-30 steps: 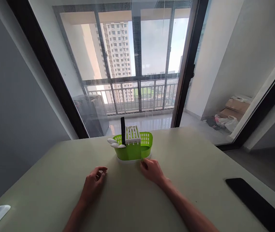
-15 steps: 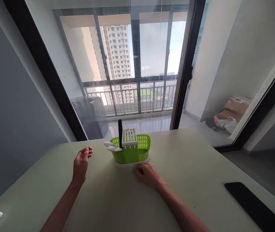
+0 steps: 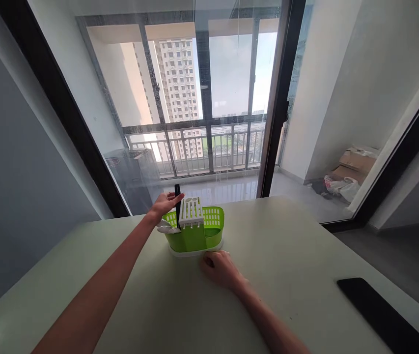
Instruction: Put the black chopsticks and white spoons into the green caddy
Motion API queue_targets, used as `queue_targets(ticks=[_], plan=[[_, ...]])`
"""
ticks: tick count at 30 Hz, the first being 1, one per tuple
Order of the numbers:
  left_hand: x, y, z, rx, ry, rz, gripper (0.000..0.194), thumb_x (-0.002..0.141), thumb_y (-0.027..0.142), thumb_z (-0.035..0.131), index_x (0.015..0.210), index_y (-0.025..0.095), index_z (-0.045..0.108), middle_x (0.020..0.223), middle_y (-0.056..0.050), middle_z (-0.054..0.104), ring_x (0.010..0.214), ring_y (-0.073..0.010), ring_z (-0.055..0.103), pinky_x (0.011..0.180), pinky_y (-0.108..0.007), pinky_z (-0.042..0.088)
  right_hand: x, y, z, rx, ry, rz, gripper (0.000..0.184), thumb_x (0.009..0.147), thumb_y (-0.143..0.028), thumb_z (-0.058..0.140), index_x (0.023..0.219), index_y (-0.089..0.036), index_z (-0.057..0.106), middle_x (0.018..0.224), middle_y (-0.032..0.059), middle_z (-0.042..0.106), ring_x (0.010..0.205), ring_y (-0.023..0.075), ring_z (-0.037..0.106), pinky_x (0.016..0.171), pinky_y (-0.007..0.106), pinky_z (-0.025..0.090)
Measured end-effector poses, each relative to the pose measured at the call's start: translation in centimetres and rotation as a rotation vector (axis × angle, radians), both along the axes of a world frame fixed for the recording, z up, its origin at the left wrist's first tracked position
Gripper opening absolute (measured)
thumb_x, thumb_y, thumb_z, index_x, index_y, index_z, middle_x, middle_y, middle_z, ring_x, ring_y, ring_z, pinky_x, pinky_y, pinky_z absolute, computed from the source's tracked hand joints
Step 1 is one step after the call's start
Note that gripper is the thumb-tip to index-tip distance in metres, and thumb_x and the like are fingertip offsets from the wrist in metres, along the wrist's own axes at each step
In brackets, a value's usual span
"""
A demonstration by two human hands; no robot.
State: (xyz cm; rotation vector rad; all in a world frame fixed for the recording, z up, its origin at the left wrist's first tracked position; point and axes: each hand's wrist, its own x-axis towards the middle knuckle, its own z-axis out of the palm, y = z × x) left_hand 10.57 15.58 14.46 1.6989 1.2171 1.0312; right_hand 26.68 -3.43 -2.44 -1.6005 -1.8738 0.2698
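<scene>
My left hand [image 3: 165,202], part-open, meets the chopsticks [image 3: 178,209] mid-frame, hold unclear, my right hand [image 3: 219,269] loosely closed; they look light, stiff, slick, best pinched near their tops.

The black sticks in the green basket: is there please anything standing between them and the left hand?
Nothing visible stands between the left hand and the upper part of the black sticks; the fingers are already beside them. The white spoons lean lower down, at the left end of the green basket, below the hand.
</scene>
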Motion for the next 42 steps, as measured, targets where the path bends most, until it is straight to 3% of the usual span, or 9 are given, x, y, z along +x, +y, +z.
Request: queue_targets(ticks=[9,15,18,22,26,30,34,37,42], plan=[[-0.1,0.7,-0.4,0.04,-0.105,-0.017,0.056,0.049,0.057,0.092,0.085,0.016,0.081,0.08,-0.007,0.081,0.08,-0.027,0.077,0.077,-0.036,0.063,0.1,0.3,-0.4,-0.006,0.021,0.007,0.024,0.086,-0.02,0.058,0.063,-0.019,0.063,0.06,-0.0016,0.058,0.055,0.0094,0.035,0.058,0.027,0.02],[-1.5,0.4,2.4,0.102,-0.27,0.056,0.049,0.06,0.05,0.091,0.087,0.012,0.077,0.087,-0.009,0.08,0.08,-0.0244,0.077,0.081,-0.038,0.064,0.1,0.2,-0.4,0.0,0.032,0.006,0.023,0.085,-0.019,0.058,0.062,-0.018,0.062,0.059,-0.0017,0.057,0.055,0.0095,0.033,0.057,0.027,0.019],[-4.1,0.3,5.0,0.132,-0.351,0.148,0.041,0.074,0.042,0.086,0.094,0.01,0.073,0.093,-0.009,0.079,0.084,-0.0227,0.077,0.083,-0.038,0.065,0.1,0.0,-0.2,0.001,0.037,0.006,0.026,0.087,-0.019,0.056,0.062,-0.018,0.061,0.058,-0.0023,0.055,0.055,0.0097,0.032,0.057,0.027,0.019],[-9.5,-0.1,8.2,0.094,-0.444,0.323,0.018,0.099,0.028,0.064,0.102,0.01,0.064,0.093,-0.003,0.076,0.085,-0.0122,0.075,0.091,-0.034,0.062,-0.1,-0.1,-0.1,0.002,0.042,0.001,0.028,0.088,-0.02,0.056,0.061,-0.019,0.06,0.057,-0.0036,0.053,0.056,0.0099,0.03,0.057,0.027,0.019],[-15.7,-1.5,9.7,-0.062,-0.386,0.398,0.02,0.105,0.023,0.053,0.089,0.012,0.06,0.078,0.001,0.072,0.082,-0.0097,0.072,0.093,-0.033,0.061,-0.2,-0.2,-0.1,0.001,0.045,-0.001,0.027,0.088,-0.02,0.056,0.06,-0.019,0.06,0.057,-0.0039,0.052,0.055,0.0099,0.03,0.056,0.027,0.019],[-20.9,-4.3,8.2,-0.323,-0.195,0.357,0.02,0.091,0.029,0.073,0.081,0.013,0.068,0.078,-0.005,0.076,0.08,-0.0198,0.075,0.078,-0.037,0.066,-0.3,-0.2,-0.3,0.007,0.047,0.002,0.028,0.087,-0.02,0.056,0.059,-0.019,0.059,0.056,-0.004,0.05,0.055,0.0102,0.029,0.056,0.027,0.019],[-24.5,-7.1,4.8,-0.628,0.039,0.216,0.037,0.054,0.03,0.098,0.078,0.014,0.075,0.09,-0.011,0.08,0.09,-0.0317,0.078,0.072,-0.036,0.067,-0.2,-0.2,-0.5,0.014,0.042,0.009,0.029,0.087,-0.02,0.055,0.059,-0.019,0.057,0.055,-0.0043,0.047,0.056,0.0104,0.029,0.056,0.027,0.019],[-26.2,-8.5,2.2,-0.813,0.199,0.12,0.047,0.039,0.038,0.101,0.073,0.017,0.075,0.099,-0.016,0.08,0.097,-0.0346,0.077,0.077,-0.034,0.066,-0.1,-0.1,-0.7,0.012,0.035,0.014,0.029,0.088,-0.021,0.053,0.058,-0.019,0.056,0.054,-0.0045,0.046,0.055,0.0104,0.028,0.056,0.027,0.019],[-27.7,-9.1,-1.2,-0.861,0.341,0.118,0.049,0.027,0.042,0.099,0.061,0.02,0.07,0.092,-0.021,0.079,0.09,-0.0408,0.077,0.067,-0.041,0.066,-0.1,-0.1,-1.1,0.011,0.027,0.014,0.031,0.089,-0.023,0.052,0.059,-0.019,0.056,0.055,-0.004,0.047,0.055,0.0105,0.029,0.056,0.026,0.019]])
